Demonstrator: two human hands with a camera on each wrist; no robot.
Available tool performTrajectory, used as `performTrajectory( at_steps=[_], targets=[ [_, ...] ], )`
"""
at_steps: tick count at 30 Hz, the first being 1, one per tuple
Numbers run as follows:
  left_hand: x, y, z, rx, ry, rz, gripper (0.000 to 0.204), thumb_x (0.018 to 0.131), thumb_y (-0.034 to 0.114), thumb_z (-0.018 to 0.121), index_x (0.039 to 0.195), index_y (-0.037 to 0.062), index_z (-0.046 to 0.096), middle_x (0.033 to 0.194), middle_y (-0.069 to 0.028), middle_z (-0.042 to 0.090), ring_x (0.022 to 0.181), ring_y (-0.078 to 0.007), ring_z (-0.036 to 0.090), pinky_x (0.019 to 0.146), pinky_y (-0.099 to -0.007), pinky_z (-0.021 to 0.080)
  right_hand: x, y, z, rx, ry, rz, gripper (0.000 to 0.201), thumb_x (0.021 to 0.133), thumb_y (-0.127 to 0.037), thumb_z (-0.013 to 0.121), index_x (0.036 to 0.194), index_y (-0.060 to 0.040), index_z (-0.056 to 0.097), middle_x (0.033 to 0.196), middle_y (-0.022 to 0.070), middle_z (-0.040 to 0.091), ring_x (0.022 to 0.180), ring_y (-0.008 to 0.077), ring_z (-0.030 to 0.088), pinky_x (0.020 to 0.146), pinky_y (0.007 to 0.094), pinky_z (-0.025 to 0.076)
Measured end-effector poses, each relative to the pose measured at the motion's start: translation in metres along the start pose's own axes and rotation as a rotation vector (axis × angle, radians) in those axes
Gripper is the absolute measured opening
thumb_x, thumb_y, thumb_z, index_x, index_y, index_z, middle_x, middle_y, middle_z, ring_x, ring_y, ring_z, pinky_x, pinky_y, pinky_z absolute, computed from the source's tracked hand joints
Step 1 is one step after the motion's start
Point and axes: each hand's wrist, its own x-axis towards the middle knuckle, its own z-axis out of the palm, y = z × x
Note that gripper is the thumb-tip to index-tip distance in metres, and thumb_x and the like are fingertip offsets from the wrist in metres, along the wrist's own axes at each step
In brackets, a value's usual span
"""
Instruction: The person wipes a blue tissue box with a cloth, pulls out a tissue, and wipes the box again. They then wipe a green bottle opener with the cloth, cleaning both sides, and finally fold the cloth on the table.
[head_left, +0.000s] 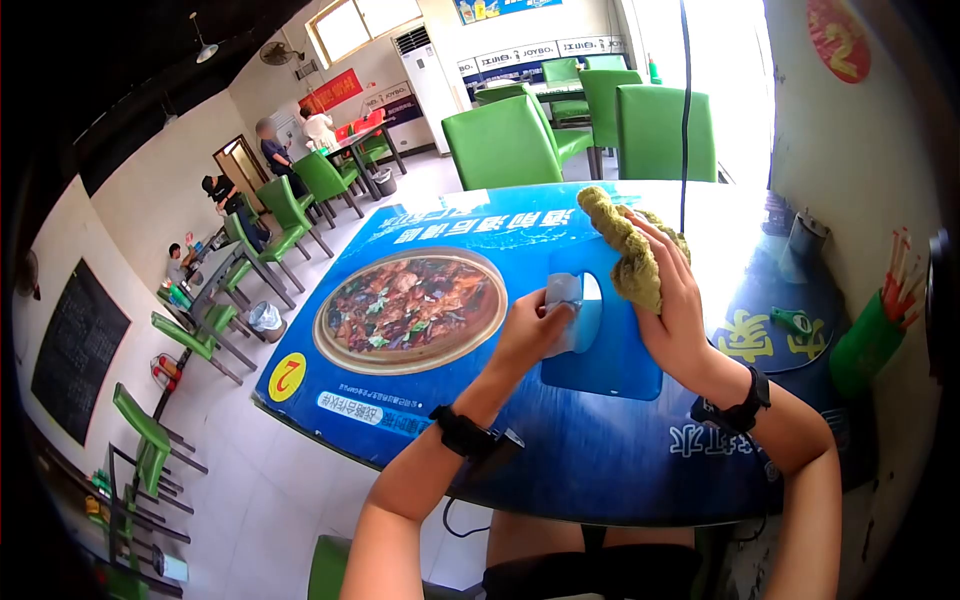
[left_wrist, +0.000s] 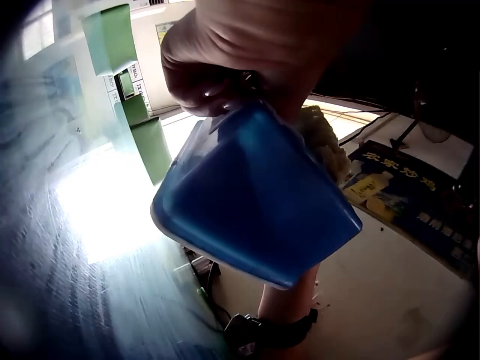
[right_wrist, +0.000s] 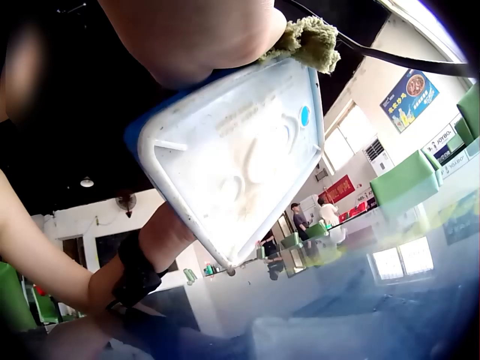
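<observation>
A blue plastic tissue box [head_left: 605,365] with an oval opening is held up over the table, tilted. My left hand [head_left: 530,330] grips it at the opening, thumb bent over the edge. The right wrist view shows its white underside [right_wrist: 225,161], with brownish marks. My right hand [head_left: 678,305] holds a crumpled olive-green cloth [head_left: 632,255] against the box's far right side, fingers laid along the cloth. In the left wrist view the blue body [left_wrist: 255,199] hangs below the left hand, and the cloth [left_wrist: 322,142] shows behind it.
The blue table [head_left: 350,390] bears a printed food picture. At its right stand a green holder with chopsticks [head_left: 870,335], a metal canister [head_left: 806,235] and a small green object [head_left: 792,320]. Green chairs [head_left: 500,145] stand beyond. Several people are in the background.
</observation>
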Motion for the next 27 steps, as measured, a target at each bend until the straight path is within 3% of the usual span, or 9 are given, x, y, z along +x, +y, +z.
performTrajectory(
  at_steps=[10,18,20,22,25,27],
  targets=[
    [0.001,-0.004,0.002,-0.011,-0.006,-0.062,0.026,0.075,0.024,0.053,0.08,-0.0009,0.058,0.064,0.0005,0.05,0.057,-0.0059,0.045,0.048,-0.0231,0.036,-0.001,0.0,0.001,-0.022,-0.005,0.017,0.047,0.073,-0.002,0.053,0.119,-0.0016,0.044,0.125,0.0166,0.046,0.116,0.0361,0.043,0.096,0.0433,0.034],
    [0.005,-0.003,-0.009,0.04,0.011,-0.006,0.028,0.075,0.026,0.054,0.079,-0.0015,0.058,0.064,0.0001,0.051,0.056,-0.0061,0.046,0.049,-0.0228,0.037,0.001,-0.004,-0.005,0.017,-0.061,0.011,0.049,0.071,-0.001,0.053,0.119,-0.0024,0.045,0.129,0.0154,0.044,0.12,0.0351,0.04,0.099,0.0438,0.032],
    [0.009,-0.008,-0.016,0.032,0.054,0.06,0.032,0.079,0.03,0.055,0.082,-0.0012,0.059,0.065,0.0006,0.053,0.058,-0.0058,0.047,0.049,-0.0217,0.037,0.002,-0.006,-0.006,-0.006,-0.187,-0.088,0.049,0.07,0.0,0.053,0.119,-0.0033,0.047,0.131,0.014,0.043,0.122,0.0335,0.038,0.1,0.0438,0.031],
    [0.036,-0.042,-0.034,-0.109,0.063,0.104,0.033,0.082,0.032,0.055,0.085,-0.0002,0.06,0.07,-0.0001,0.055,0.061,-0.0057,0.049,0.052,-0.0207,0.039,0.001,-0.02,-0.007,0.012,-0.297,-0.146,0.051,0.068,0.001,0.054,0.118,-0.0058,0.05,0.132,0.0115,0.043,0.125,0.0304,0.037,0.102,0.0439,0.031],
    [0.017,-0.02,-0.037,-0.305,0.122,0.076,0.04,0.088,0.035,0.051,0.098,-0.0029,0.058,0.086,-0.0043,0.061,0.073,-0.0083,0.057,0.06,-0.022,0.046,-0.003,-0.027,-0.001,0.099,-0.355,-0.238,0.05,0.071,-0.005,0.06,0.119,-0.0091,0.05,0.131,0.0101,0.044,0.124,0.0285,0.038,0.101,0.0434,0.033],
    [0.023,-0.023,-0.045,-0.399,0.075,0.141,0.043,0.088,0.037,0.051,0.099,-0.0041,0.057,0.088,-0.0061,0.061,0.076,-0.0104,0.059,0.063,-0.0238,0.048,-0.004,-0.029,0.0,0.097,-0.409,-0.262,0.05,0.073,-0.01,0.061,0.121,-0.0108,0.049,0.134,0.0077,0.041,0.126,0.0269,0.036,0.102,0.0423,0.032]
  ],
)
